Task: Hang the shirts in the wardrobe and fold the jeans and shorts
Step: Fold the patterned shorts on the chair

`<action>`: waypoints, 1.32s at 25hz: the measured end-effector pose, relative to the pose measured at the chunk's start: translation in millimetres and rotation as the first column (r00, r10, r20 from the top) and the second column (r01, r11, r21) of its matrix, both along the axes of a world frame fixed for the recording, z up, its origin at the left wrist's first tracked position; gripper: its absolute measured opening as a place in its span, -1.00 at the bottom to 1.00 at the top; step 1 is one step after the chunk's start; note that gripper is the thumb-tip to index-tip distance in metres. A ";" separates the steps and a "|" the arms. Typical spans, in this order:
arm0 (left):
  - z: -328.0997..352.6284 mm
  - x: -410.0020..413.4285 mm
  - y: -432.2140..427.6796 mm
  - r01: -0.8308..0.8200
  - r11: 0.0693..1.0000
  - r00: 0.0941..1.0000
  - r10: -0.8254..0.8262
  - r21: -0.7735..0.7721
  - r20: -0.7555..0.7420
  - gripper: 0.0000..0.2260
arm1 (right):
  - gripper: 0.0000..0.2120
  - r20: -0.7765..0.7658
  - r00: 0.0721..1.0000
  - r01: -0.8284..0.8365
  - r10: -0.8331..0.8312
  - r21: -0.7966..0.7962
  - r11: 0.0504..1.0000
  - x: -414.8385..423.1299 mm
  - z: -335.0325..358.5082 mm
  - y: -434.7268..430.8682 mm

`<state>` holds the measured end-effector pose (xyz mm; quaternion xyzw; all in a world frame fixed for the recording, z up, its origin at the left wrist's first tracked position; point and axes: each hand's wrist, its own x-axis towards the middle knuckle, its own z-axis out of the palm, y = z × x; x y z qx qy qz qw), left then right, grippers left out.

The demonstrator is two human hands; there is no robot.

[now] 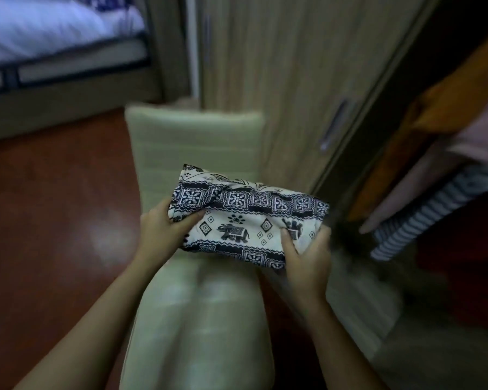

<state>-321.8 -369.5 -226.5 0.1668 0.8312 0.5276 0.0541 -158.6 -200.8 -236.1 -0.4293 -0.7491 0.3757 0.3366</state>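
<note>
- Currently both hands hold one folded elephant-print garment (245, 220), cream with dark bands; whether it is shorts cannot be told.
- Left hand (164, 226) grips the garment's left end, thumb on top and fingers curled under the fabric.
- Right hand (304, 257) grips the near right corner, thumb pressed on the print, fingers underneath.
- Garment is held off the surface above the cream chair (192, 136), in front of its backrest and reaching past the seat's right edge.
- Wardrobe door (293, 80), wood-grain with a metal handle (334, 125), stands behind the chair.
- Right of the door, in the open wardrobe: orange garment (448, 108), pink garment (479, 142), striped garment (423, 218), hanging side by side.
- Bed (54, 32) with pale bedding at top left; reddish floor (54, 206) left of the chair.
- Frame blurry.
</note>
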 end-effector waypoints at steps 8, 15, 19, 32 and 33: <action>319.8 24.8 130.8 0.302 0.881 0.914 -0.160 0.363 -0.372 -0.75 | -0.50 -0.388 0.918 0.271 -0.079 0.472 0.839 70.4 330.7 97.1; 478.4 136.5 246.1 0.607 0.611 0.759 -0.255 0.508 -0.599 -0.81 | -0.51 -0.469 0.864 0.489 -0.185 0.688 0.536 229.9 489.4 151.1; 544.6 199.0 300.5 0.704 0.496 0.683 -0.281 0.508 -0.674 -0.80 | -0.52 -0.460 0.855 0.519 -0.240 0.760 0.392 299.9 555.6 177.5; 655.9 237.1 438.9 0.685 0.512 0.698 -0.256 0.518 -0.669 -0.76 | -0.41 -0.249 0.803 0.479 -0.542 0.811 0.336 331.8 679.8 291.4; 660.2 236.5 448.8 0.690 0.520 0.691 -0.265 0.503 -0.672 -0.75 | -0.41 -0.250 0.790 0.490 -0.560 0.806 0.332 331.4 681.4 296.7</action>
